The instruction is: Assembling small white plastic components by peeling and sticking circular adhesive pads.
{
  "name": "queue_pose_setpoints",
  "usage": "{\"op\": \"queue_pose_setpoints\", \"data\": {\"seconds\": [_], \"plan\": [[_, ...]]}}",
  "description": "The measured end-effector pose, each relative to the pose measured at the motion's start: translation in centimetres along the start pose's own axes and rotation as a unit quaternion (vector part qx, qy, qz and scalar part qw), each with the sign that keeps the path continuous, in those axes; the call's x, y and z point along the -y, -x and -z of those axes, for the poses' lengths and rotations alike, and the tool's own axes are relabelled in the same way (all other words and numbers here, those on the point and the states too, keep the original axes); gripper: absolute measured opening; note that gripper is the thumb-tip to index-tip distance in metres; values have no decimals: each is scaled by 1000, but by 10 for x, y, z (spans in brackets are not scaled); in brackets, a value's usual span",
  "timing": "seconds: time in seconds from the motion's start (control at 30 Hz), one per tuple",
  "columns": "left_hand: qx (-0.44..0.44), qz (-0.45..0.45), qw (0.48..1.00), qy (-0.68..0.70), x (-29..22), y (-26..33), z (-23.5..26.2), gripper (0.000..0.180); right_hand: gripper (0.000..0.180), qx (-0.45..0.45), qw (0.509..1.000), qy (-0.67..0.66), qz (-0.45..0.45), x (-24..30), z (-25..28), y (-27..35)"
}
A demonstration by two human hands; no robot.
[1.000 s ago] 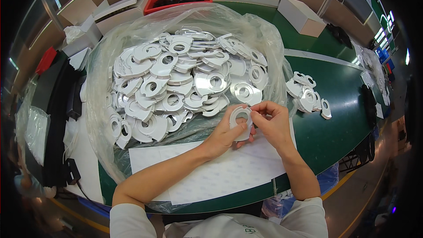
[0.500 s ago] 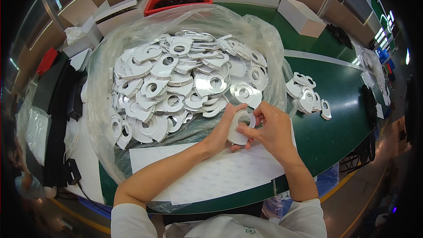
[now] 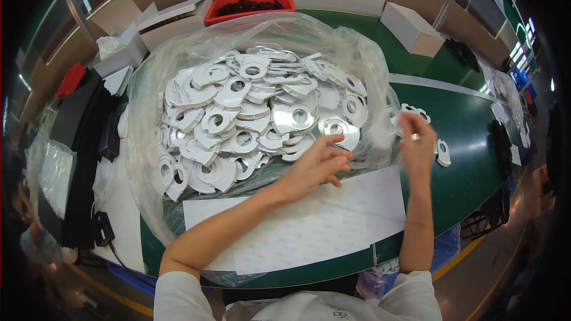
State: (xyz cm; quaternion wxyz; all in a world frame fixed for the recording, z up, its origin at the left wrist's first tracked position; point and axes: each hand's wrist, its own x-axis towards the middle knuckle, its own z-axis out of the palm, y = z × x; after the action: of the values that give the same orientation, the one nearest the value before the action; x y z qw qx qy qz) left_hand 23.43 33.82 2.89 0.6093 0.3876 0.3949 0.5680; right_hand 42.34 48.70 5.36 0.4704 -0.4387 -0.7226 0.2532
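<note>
My left hand (image 3: 316, 166) is open above the white sheet, fingers apart with nothing in them. It is beside the near right edge of a heap of white plastic ring-shaped parts (image 3: 294, 117). My right hand (image 3: 417, 137) is at the small pile on the right and is smeared by motion. Its fingers are closed on a blurred white plastic part (image 3: 383, 132), whose outline I cannot make out. Behind that hand the smaller pile of similar parts (image 3: 423, 113) is partly hidden. One loose part (image 3: 443, 153) lies at its right.
A crumpled clear plastic bag (image 3: 140, 137) surrounds the heap. White paper sheets (image 3: 309, 232) lie along the near edge of the green table (image 3: 470, 160). A red bin (image 3: 250, 7) of dark pieces stands at the back, and a white box (image 3: 410, 30) stands back right.
My right hand has moved right, away from my left hand, toward the small pile, taking the white plastic part along. My left hand has let go of the part and spread its fingers.
</note>
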Motion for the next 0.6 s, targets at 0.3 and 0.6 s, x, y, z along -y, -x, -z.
{"op": "queue_pose_setpoints", "data": {"seconds": [0.3, 0.6], "plan": [[-191, -243, 517, -799, -30, -9, 51, 21, 20, -136, 898, 322, 267, -4, 28, -9], [-249, -192, 615, -723, -34, -7, 39, 30, 25, 537, 813, 68, 213, 78, -21, 96]]}}
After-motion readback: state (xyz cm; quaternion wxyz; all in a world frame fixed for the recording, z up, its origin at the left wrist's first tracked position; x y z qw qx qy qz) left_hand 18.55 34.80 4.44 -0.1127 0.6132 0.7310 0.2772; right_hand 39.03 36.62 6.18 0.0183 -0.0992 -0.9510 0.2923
